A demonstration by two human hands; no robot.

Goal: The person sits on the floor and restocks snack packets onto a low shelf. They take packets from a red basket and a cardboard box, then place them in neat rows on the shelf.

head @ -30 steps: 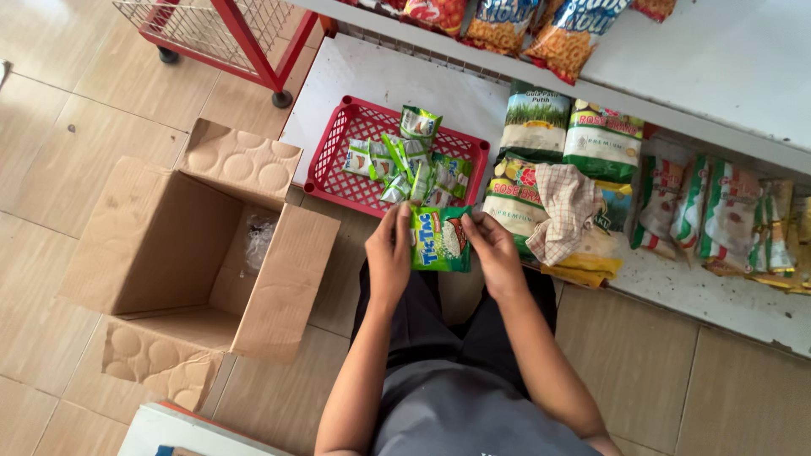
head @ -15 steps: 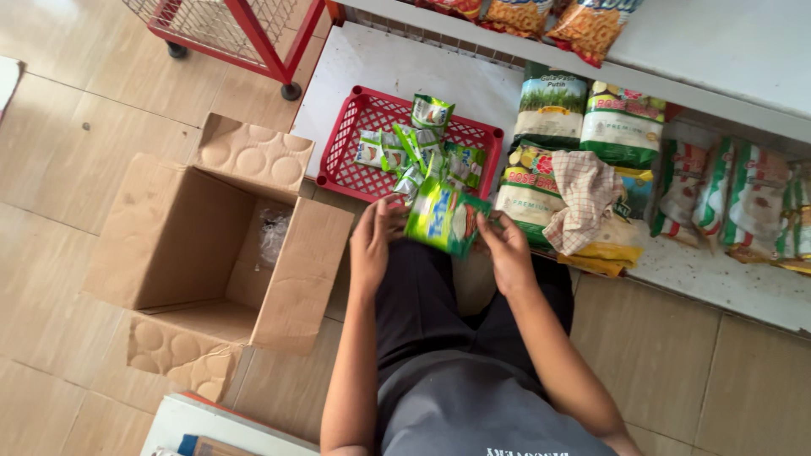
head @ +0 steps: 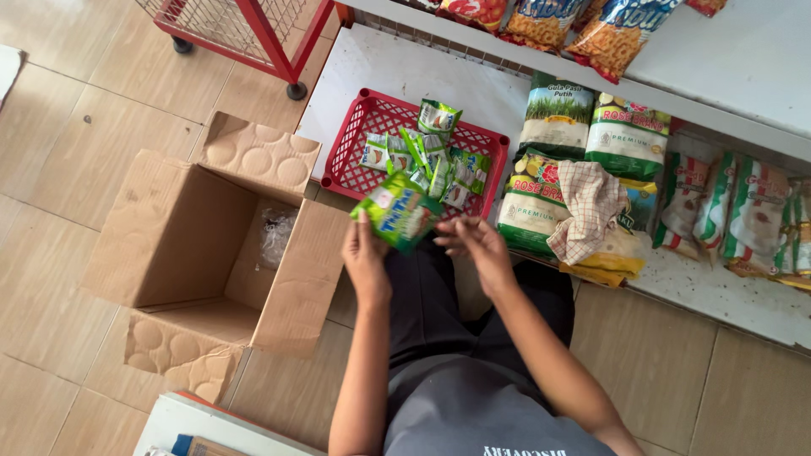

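My left hand (head: 365, 257) holds a stack of small green snack packets (head: 397, 213) just in front of a red plastic basket (head: 353, 150). My right hand (head: 470, 244) hovers beside the stack on its right with fingers spread, touching or almost touching the packets' lower edge. Inside the basket lie several more green packets (head: 429, 154). My dark trousers show below both hands.
An open cardboard box (head: 194, 245) with clear plastic inside stands on the tile floor to the left. Bags of rice and sugar (head: 583, 135) and a checked cloth (head: 589, 207) sit on the low white shelf at the right. A red wire cart (head: 245, 25) is at the top left.
The stack of packets has tilted and shifted left into my left hand. My right hand has come off it and opened. The camera view has moved slightly.
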